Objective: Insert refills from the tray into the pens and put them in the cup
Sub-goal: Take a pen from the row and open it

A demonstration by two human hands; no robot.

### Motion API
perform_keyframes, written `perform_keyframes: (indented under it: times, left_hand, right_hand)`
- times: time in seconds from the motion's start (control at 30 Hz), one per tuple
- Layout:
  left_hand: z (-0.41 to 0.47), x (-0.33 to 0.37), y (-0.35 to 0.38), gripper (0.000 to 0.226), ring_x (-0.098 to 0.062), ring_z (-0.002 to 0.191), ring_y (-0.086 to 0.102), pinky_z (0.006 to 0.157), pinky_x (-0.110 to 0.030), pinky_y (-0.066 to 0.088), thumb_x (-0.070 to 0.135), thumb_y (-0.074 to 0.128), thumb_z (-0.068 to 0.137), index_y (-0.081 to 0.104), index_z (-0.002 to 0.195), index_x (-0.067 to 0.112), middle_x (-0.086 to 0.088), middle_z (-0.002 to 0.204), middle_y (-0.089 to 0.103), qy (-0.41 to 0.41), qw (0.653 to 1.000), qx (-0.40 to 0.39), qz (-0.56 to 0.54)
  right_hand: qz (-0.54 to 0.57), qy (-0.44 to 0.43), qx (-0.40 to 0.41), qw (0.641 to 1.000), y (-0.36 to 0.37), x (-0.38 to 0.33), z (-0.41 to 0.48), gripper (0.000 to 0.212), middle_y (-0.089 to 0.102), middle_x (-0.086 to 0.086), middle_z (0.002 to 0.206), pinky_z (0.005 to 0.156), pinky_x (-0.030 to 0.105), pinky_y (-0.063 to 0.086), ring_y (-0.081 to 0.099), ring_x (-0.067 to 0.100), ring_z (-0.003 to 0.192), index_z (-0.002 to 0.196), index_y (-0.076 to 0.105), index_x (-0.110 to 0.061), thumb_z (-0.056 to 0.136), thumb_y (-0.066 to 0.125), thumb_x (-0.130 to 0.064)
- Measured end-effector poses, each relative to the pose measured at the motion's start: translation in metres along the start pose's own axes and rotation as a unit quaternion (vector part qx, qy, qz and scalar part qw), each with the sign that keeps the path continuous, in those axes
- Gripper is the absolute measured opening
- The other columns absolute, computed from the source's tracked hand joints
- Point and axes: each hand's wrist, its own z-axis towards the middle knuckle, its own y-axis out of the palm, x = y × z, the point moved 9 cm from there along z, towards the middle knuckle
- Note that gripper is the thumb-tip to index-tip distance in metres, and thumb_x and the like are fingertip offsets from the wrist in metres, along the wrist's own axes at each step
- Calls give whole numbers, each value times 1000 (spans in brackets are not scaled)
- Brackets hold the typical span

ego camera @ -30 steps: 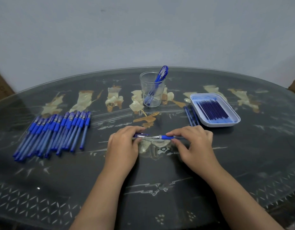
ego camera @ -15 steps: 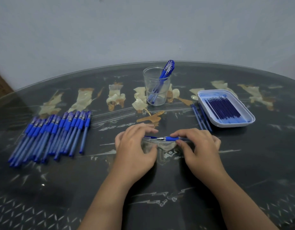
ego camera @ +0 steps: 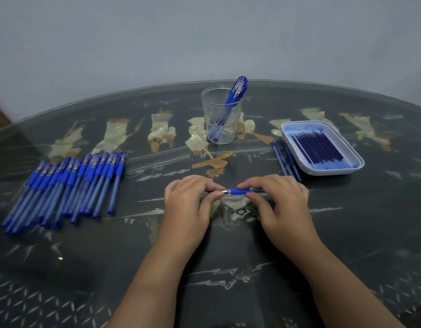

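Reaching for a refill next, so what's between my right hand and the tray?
A few loose refills lie on the table beside the tray, seen in the head view.

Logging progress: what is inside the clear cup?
The clear cup holds a few blue pens leaning right; they overlap, so their exact count is hidden.

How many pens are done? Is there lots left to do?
Only just begun. A few finished pens stand in the cup. The left hand and right hand pinch one pen between them. A big row of pens lies untouched, and many refills fill the tray.
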Motion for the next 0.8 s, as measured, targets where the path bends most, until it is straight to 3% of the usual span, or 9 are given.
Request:
perform_keyframes:
  times: [0.13,0.2,0.27,0.37,0.43,0.5,0.57,0.7,0.8]
  left_hand:
    - [-1,1,2,35,2,103,55,98,-35,31,54,41,90,70,93,33,27,93,60,-5,1000,-5,17]
    - [-1,0,3,36,5,113,51,103,-33,30,58,49,86,66,108,36,30,103,58,-15,1000,-13,-3]
    - [-1,-1,3,25,5,116,51,107,-43,35,49,61,83,62,106,39,28,105,60,-9,999,-20,-24]
    - [-1,-3,3,10,1,122,50,104,-53,38,44,57,87,63,94,39,26,101,60,-13,999,-12,-36]
    - [0,-5,4,27,4,123,46,106,-51,37,53,48,88,67,97,36,29,102,57,-25,999,-12,-33]
    - [0,-5,4,36,7,126,41,110,-47,34,58,53,86,67,110,36,31,110,54,-36,999,-23,-24]
    - [0,-5,6,32,3,129,42,111,-46,34,49,67,84,62,114,39,28,116,55,-41,998,-36,-29]
    - [-1,-5,3,10,-2,125,49,105,-51,39,41,61,85,65,95,39,27,103,60,-32,998,-13,-50]
    - [-1,-6,3,30,2,125,48,109,-41,38,52,65,85,66,111,37,23,112,61,-52,997,-20,-52]
  right_hand:
    - [8,-2,15,1000,-3,-1,0,23,61,-22,93,94,35,27,50,6,99,100,65,-45,88,56,-27]
    - [6,2,18,1000,-4,0,0,23,61,-23,93,94,35,27,50,5,99,100,64,-45,89,56,-28]
    - [0,4,16,1000,-3,1,1,22,60,-23,94,93,35,26,49,5,99,101,63,-46,89,56,-29]
    - [-12,-1,15,1000,-2,1,1,22,60,-23,93,92,34,25,49,6,98,101,63,-46,88,57,-29]
    - [-11,1,13,1000,-2,2,1,22,59,-23,93,92,33,25,49,6,98,101,63,-46,88,56,-29]
    - [-8,3,12,1000,-2,2,1,22,59,-23,93,92,33,25,49,6,99,101,63,-46,89,55,-30]
    - [-13,1,14,1000,-2,2,1,22,60,-22,94,92,34,25,49,7,98,101,63,-46,89,56,-30]
    - [-19,-3,17,1000,-1,1,1,22,60,-23,93,91,30,22,49,6,98,102,62,-46,88,56,-30]
    - [-22,-2,18,1000,-1,1,1,21,60,-23,94,91,29,21,49,6,99,102,62,-46,89,55,-31]
